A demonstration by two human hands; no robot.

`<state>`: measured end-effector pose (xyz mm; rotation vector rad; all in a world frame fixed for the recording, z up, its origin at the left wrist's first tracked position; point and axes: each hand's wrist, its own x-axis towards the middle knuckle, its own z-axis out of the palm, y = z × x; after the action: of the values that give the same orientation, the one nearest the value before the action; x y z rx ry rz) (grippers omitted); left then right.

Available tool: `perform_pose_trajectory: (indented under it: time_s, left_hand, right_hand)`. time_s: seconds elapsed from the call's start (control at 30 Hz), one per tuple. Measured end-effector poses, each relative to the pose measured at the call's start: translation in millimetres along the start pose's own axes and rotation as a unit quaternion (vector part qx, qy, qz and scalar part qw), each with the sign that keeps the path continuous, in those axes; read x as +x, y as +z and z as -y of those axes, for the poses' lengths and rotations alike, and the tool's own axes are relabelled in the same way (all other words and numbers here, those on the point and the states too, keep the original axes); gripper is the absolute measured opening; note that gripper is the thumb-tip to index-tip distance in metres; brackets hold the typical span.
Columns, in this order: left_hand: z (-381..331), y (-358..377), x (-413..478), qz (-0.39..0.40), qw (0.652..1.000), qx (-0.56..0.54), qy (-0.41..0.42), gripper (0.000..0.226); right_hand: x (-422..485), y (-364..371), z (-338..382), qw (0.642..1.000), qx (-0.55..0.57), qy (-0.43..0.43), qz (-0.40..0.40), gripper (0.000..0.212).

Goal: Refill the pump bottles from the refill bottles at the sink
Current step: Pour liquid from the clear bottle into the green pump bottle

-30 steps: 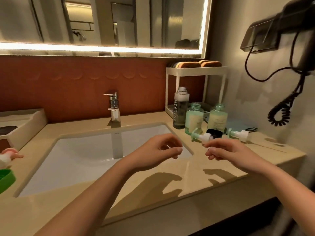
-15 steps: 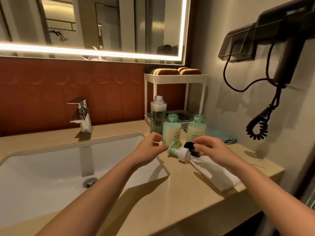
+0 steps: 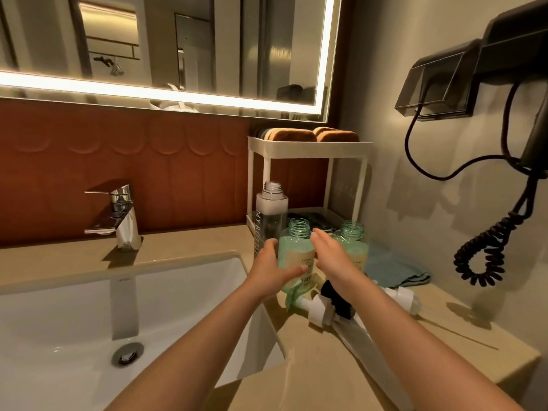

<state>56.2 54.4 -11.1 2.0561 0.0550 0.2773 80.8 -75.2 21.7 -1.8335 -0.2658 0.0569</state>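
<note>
Left hand (image 3: 268,268) is wrapped round the near green bottle (image 3: 296,253), thumb across its label. Right hand (image 3: 330,258) lies flat-fingered against its other side. I see it uncapped, upright on the counter (image 3: 311,381) beside the sink (image 3: 59,321) (pump head (image 3: 318,311) lying just in front).

A bathroom: lit mirror (image 3: 178,54), sink (image 3: 59,307), faucet (image 3: 121,215), wall-mounted hairdryer (image 3: 516,34).

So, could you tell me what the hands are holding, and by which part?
The left hand grips the left translucent green plastic bottle round its body, thumb across the label; the right hand rests straight-fingered against its other side.
</note>
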Motion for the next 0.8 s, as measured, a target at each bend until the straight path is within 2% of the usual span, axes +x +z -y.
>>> perform_pose_trajectory:
  time_s: [0.2,0.37,0.5,0.7,0.8]
  left_hand:
    - [5.3,10.1,16.5,-0.023,0.999,0.029,0.011,0.104]
    - [0.6,22.3,19.2,-0.070,0.997,0.018,0.021,0.089]
    - [-13.7,16.0,16.1,-0.126,0.989,0.001,0.079,0.082]
    - [-34.6,-31.2,-5.0,-0.135,0.976,-0.077,0.149,0.069]
    - [-33.9,-54.8,-20.4,-0.143,0.974,-0.106,0.137,0.070]
  right_hand:
    - [13.4,-0.4,-6.8,0.999,0.035,-0.001,-0.007,0.046]
    - [10.8,-3.0,-3.2,0.999,0.048,0.000,-0.002,0.047]
    - [-0.4,-5.4,15.5,0.997,0.065,-0.032,0.001,0.045]
    - [-27.2,-3.5,50.8,0.989,0.104,-0.083,0.068,0.032]
    - [-33.9,7.3,55.5,0.986,0.110,-0.089,0.093,0.040]
